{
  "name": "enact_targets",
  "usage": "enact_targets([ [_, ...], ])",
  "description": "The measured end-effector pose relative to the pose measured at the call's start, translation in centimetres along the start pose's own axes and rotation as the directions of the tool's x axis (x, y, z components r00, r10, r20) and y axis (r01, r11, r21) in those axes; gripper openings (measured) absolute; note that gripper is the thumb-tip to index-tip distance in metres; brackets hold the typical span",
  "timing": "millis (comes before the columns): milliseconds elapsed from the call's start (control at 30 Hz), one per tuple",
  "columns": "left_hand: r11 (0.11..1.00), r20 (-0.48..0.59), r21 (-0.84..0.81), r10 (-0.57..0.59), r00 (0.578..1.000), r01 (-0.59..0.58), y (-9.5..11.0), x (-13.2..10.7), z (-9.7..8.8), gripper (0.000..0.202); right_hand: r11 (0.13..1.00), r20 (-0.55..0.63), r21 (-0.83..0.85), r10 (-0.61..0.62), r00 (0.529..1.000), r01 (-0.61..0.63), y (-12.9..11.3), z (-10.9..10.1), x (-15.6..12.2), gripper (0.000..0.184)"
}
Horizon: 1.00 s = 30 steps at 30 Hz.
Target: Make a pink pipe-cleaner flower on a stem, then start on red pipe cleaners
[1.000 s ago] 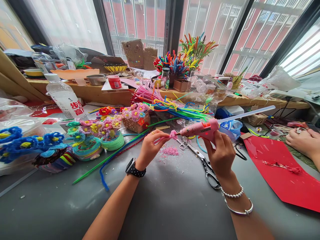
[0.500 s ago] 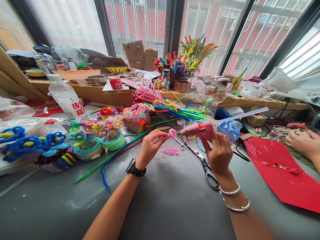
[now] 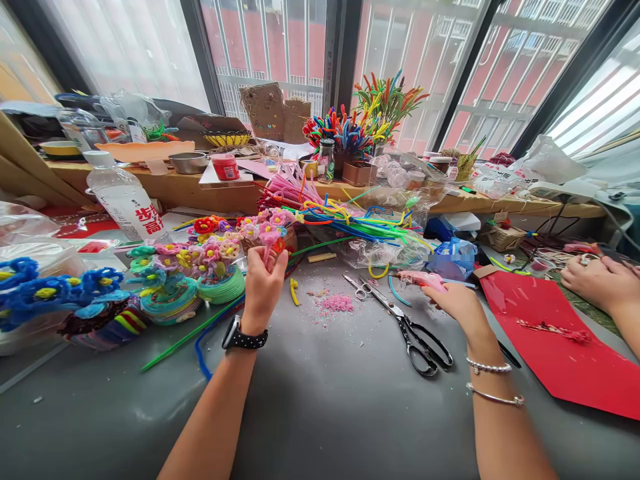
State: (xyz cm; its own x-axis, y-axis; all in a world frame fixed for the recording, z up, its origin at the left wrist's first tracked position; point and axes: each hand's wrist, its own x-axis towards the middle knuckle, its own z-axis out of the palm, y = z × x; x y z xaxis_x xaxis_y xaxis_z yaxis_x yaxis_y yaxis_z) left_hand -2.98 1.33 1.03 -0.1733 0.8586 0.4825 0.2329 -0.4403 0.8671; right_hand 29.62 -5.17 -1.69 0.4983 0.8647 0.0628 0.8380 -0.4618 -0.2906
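Flower [image 3: 271, 236], pink and fuzzy, points up from the left hand [image 3: 265, 283], whose thumb and fingers pinch it from below; it shows in front of the bunch [image 3: 249, 229], and I cannot tell whether the two touch. The right hand [image 3: 461, 308] curls round the glue gun [image 3: 434, 280], held low with its nozzle toward the bits [image 3: 336, 303] (whether it rests on the table [image 3: 340, 413] is unclear). Scissors [image 3: 393, 308] lie between the hands, near the nozzle. I judge this a gluing step, at a gap between applications, as gun and flower are well apart. The next move calls for a light pinch, sparing the fluff, and a probably hot nozzle kept clear of fingers.
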Motion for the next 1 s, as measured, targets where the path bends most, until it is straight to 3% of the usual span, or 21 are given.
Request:
enact_targets([
  [33, 0.984, -0.071, 0.179, 0.0, 0.997, 0.013, -0.2, 0.0, 0.0, 0.027, 1.0, 0.015, -0.01, -0.002, 1.0, 0.002, 0.5, 0.2, 0.1, 0.042],
  [100, 0.903, -0.035, 0.429, -0.029, 0.999, 0.041, -0.7, 0.0, -0.1, 0.029, 0.999, -0.006, -0.052, 0.006, 1.0, -0.007, 1.3, 0.5, 0.3, 0.04],
  [200, 0.775, 0.086, 0.631, -0.104, 0.991, 0.026, -1.4, -0.2, 0.1, 0.027, 0.994, -0.039, -0.099, 0.046, 0.998, -0.049, 2.0, 0.6, 0.4, 0.04],
  [333, 0.727, 0.233, 0.683, -0.125, 0.964, -0.071, -2.1, -0.6, 0.6, 0.019, 0.992, -0.049, -0.103, 0.074, 0.996, -0.078, 1.9, 0.2, 0.1, 0.051],
  [433, 0.677, 0.322, 0.725, -0.166, 0.932, -0.13, -2.4, -0.7, 1.0, 0.019, 0.995, -0.187, -0.094, 0.023, 0.982, -0.042, 1.2, 0.1, -0.3, 0.049],
  [533, 0.599, 0.353, 0.783, -0.212, 0.911, -0.164, -2.5, -0.8, 1.2, 0.018, 0.995, -0.345, -0.089, -0.067, 0.936, 0.038, 0.2, 0.5, -0.5, 0.041],
  [700, 0.507, 0.334, 0.844, -0.242, 0.911, -0.174, -2.4, -0.8, 1.5, 0.014, 0.975, -0.53, 0.002, -0.186, 0.828, 0.221, -1.6, 1.5, -0.6, 0.032],
  [867, 0.531, 0.302, 0.835, -0.23, 0.925, -0.14, -1.8, -0.8, 1.4, 0.012, 0.909, -0.535, 0.098, -0.294, 0.792, 0.404, -3.6, 1.9, -1.0, 0.024],
  [933, 0.599, 0.271, 0.793, -0.181, 0.946, -0.113, -1.6, -0.8, 1.2, 0.012, 0.87, -0.515, 0.145, -0.341, 0.786, 0.472, -4.5, 1.8, -1.4, 0.022],
  [1000, 0.721, 0.24, 0.688, -0.122, 0.963, -0.08, -1.4, -0.8, 1.1, 0.015, 0.8, -0.485, 0.219, -0.408, 0.774, 0.559, -5.6, 1.6, -2.2, 0.019],
])
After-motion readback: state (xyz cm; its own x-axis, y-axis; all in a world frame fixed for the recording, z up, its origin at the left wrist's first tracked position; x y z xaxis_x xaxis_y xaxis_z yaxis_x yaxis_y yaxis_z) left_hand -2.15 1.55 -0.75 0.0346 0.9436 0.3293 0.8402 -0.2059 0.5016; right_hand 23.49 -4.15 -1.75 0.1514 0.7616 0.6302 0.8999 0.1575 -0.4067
